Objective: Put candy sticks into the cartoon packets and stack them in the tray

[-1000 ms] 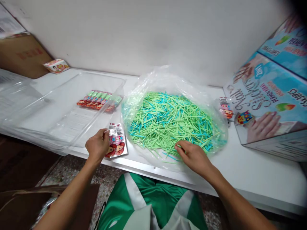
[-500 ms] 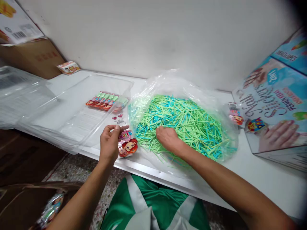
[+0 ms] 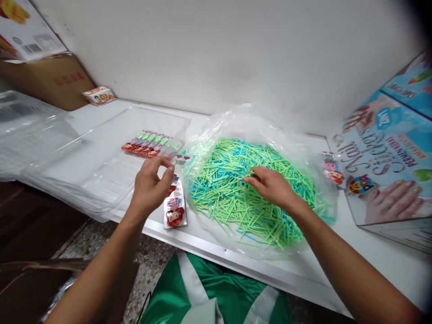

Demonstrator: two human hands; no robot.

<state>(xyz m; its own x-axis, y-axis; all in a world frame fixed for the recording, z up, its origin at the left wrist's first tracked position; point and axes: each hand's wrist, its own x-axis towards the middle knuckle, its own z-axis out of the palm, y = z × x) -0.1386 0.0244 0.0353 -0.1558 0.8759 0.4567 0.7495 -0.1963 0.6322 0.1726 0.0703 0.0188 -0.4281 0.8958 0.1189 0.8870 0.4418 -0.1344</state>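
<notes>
Left hand [image 3: 148,186] hangs just above the cartoon-printed packet [image 3: 174,204], fingers loosely curled and spread, grasping nothing — packet lies flat on the white table [image 3: 371,252] near its front edge, between the clear plastic tray [image 3: 101,175] and the stick pile. Right hand [image 3: 272,186] rests on the heap of green and blue sticks [image 3: 243,189] in the open clear bag [image 3: 216,126], fingertips pinched at a few sticks — can't tell if one is actually gripped. A row of filled packets [image 3: 150,145] sits in the tray; printed boxes [image 3: 388,157] stand at right.
</notes>
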